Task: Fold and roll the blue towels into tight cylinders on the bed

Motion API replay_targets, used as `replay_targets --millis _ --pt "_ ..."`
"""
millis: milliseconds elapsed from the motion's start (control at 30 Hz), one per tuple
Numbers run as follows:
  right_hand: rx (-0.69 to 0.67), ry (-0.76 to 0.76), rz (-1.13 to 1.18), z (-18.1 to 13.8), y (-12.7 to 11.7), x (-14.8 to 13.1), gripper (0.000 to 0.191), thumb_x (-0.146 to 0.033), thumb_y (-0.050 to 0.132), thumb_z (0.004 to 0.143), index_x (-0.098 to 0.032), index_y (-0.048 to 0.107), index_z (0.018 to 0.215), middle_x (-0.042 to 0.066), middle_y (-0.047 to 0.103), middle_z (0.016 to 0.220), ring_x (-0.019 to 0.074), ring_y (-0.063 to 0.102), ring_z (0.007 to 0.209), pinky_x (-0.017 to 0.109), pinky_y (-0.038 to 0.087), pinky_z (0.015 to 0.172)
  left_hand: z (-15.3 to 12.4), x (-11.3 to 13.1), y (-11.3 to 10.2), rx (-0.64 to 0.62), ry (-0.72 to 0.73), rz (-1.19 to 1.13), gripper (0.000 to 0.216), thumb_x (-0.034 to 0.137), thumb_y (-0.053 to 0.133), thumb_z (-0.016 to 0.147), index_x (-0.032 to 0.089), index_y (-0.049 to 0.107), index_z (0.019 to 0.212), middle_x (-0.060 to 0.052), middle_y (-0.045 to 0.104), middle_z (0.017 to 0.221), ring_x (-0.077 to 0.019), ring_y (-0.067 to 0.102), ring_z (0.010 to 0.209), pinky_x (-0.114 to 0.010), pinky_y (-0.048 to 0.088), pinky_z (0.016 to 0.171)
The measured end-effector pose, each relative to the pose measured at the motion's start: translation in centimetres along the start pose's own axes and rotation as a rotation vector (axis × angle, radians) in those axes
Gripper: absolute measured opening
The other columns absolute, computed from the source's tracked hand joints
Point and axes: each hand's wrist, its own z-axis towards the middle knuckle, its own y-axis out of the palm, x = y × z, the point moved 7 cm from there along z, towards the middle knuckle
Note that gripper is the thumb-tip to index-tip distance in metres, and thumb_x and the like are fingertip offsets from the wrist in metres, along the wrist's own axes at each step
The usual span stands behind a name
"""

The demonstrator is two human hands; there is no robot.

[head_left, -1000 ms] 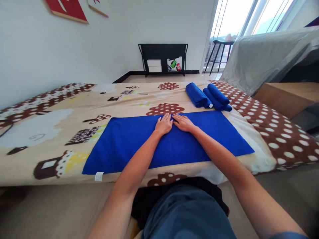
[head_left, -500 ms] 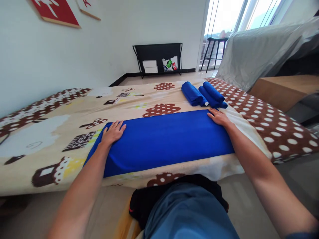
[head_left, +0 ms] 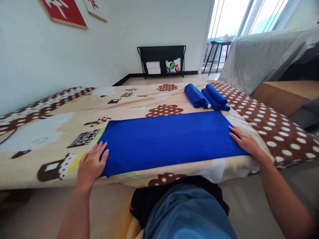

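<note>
A blue cloth, folded into a long flat strip, lies across the near part of the bed, its surface mostly smooth. At its left end rests my left hand, fingers stretched out over the cloth's edge. My right hand lies at the other end, fingers extended and fingertips on the right edge. Neither hand grips anything. Beyond the strip's far right corner are several rolled blue cloths, lying side by side, one with a small white tag.
The bed has a cream patterned blanket with a brown polka-dot border. A black rack with white boxes stands by the far wall. At right are a plastic-covered piece of furniture, a wooden box and a dark stool.
Both hands have slid toward me and outward, from the cloth's far corners to its two ends. The left end now lies flatter, with its slanting crease gone.
</note>
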Motion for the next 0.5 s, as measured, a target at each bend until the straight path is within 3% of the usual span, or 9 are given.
replay_targets --millis 133,233,300,400,500 --pt "0.148 -0.025 0.091 -4.9 -1.3 1.1 0.056 -0.056 0.033 0.099 -0.028 0.050 0.145 0.004 0.051 0.149 0.0265 0.046 0.139 0.049 0.036 0.118 -5.6 -1.1 -2.0 0.240 -0.109 -0.054 0.051 0.042 0.026 0.102 0.032 0.041 0.149 -0.004 0.043 0.156 -0.0186 0.036 0.147 -0.042 0.019 0.123" --pt "0.394 0.111 0.071 -7.6 -2.5 1.5 0.060 -0.065 0.042 0.094 -0.022 0.059 0.131 0.010 0.063 0.133 0.0301 0.058 0.125 0.049 0.044 0.109 -7.9 -2.1 -2.7 0.443 -0.270 -0.118 0.060 0.052 0.043 0.094 0.023 0.042 0.147 -0.013 0.050 0.149 -0.0259 0.043 0.141 -0.043 0.030 0.119" --pt "0.549 0.228 0.015 -9.1 -3.0 1.7 0.059 -0.072 0.047 0.088 -0.021 0.064 0.111 0.013 0.066 0.121 0.0331 0.059 0.117 0.051 0.047 0.104 -8.9 -3.5 -2.8 0.512 -0.434 -0.158 0.063 0.059 0.054 0.086 0.019 0.053 0.134 -0.016 0.062 0.132 -0.0322 0.056 0.127 -0.046 0.039 0.110" --pt "0.624 0.309 -0.077 -10.3 -2.9 1.7 0.053 -0.075 0.048 0.084 -0.023 0.058 0.079 0.016 0.067 0.110 0.0365 0.059 0.112 0.053 0.046 0.100 -9.3 -5.7 -1.9 0.365 -0.645 -0.265 0.045 0.065 0.059 0.078 0.023 0.066 0.094 -0.004 0.070 0.087 -0.0287 0.067 0.085 -0.041 0.053 0.084" --pt "0.608 0.347 -0.117 -10.4 -2.7 2.1 0.052 -0.073 0.048 0.085 -0.024 0.052 0.067 0.015 0.067 0.109 0.0378 0.059 0.110 0.056 0.045 0.097 -9.3 -7.0 -1.0 0.239 -0.739 -0.415 0.038 0.064 0.065 0.071 0.026 0.065 0.069 0.005 0.056 0.056 -0.0199 0.057 0.059 -0.031 0.046 0.059"
